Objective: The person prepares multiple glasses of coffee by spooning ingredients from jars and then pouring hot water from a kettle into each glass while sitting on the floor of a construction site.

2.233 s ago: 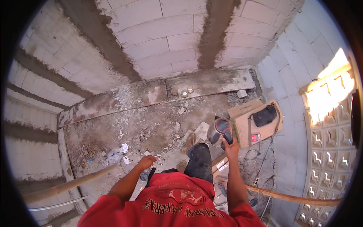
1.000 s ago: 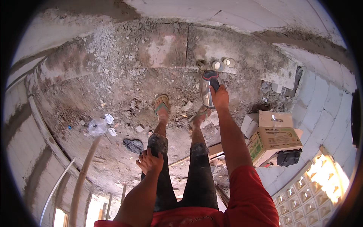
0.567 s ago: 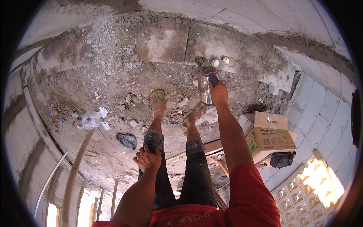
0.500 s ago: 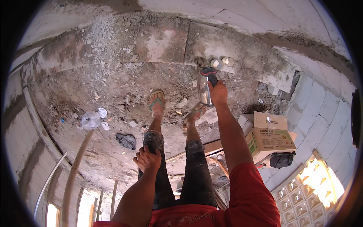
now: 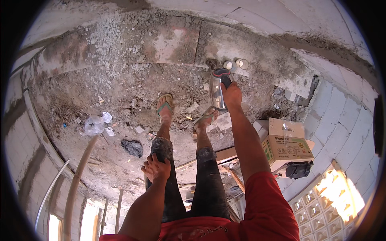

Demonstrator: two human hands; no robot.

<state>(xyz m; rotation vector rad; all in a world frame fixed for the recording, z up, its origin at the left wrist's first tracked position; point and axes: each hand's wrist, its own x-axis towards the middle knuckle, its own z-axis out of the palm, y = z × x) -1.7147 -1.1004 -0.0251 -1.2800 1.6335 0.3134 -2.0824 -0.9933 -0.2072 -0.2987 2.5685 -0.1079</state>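
Little has moved: right hand (image 5: 230, 94) still grips the power tool (image 5: 217, 89); left hand (image 5: 157, 168) clasps the knee.

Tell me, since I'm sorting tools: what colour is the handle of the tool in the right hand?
Black with red trim, on the silvery tool; head view.

Single head-worn fisheye view, looking steeply down, rubble floor (image 5: 120, 92) far below

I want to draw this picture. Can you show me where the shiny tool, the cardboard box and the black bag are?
shiny tool (image 5: 217, 93), head view, on its silvery body, below the black handle.
cardboard box (image 5: 288, 147), head view, on its top face.
black bag (image 5: 298, 169), head view, on its middle, right beneath the box.
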